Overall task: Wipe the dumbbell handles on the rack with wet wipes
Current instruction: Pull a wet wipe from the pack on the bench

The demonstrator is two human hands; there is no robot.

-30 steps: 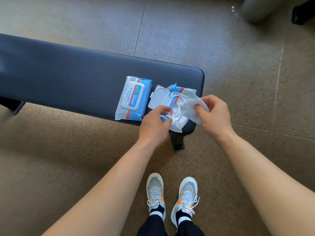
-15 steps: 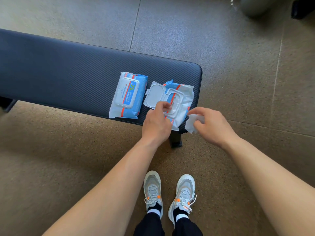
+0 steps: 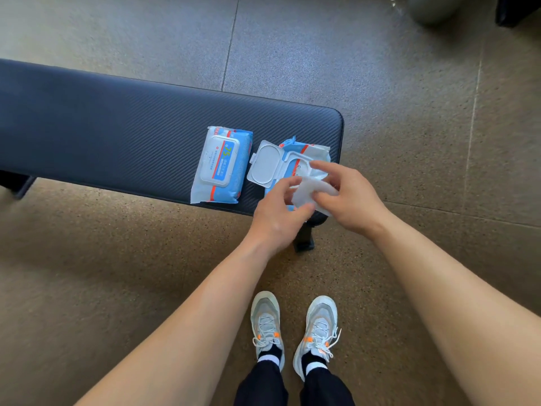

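Two blue-and-white wet-wipe packs lie on the right end of a dark padded bench (image 3: pixel 117 127). The left pack (image 3: pixel 221 165) has its lid closed. The right pack (image 3: pixel 304 155) has its white flip lid (image 3: pixel 265 165) swung open. A white wet wipe (image 3: pixel 311 193) is held above the right pack between both hands. My left hand (image 3: pixel 279 213) pinches its left edge with thumb and fingers. My right hand (image 3: pixel 348 197) grips its right side. No dumbbells or rack are in view.
The bench's black leg (image 3: pixel 304 238) stands just under my hands. My two grey sneakers (image 3: pixel 292 329) are on the speckled brown rubber floor in front of the bench. A grey rounded object (image 3: pixel 430 7) and a black one (image 3: pixel 518 8) sit at the far right top.
My left hand left the pack's opening and took hold of the wipe. My right hand brought the wipe up from beside the bench edge to above the open pack.
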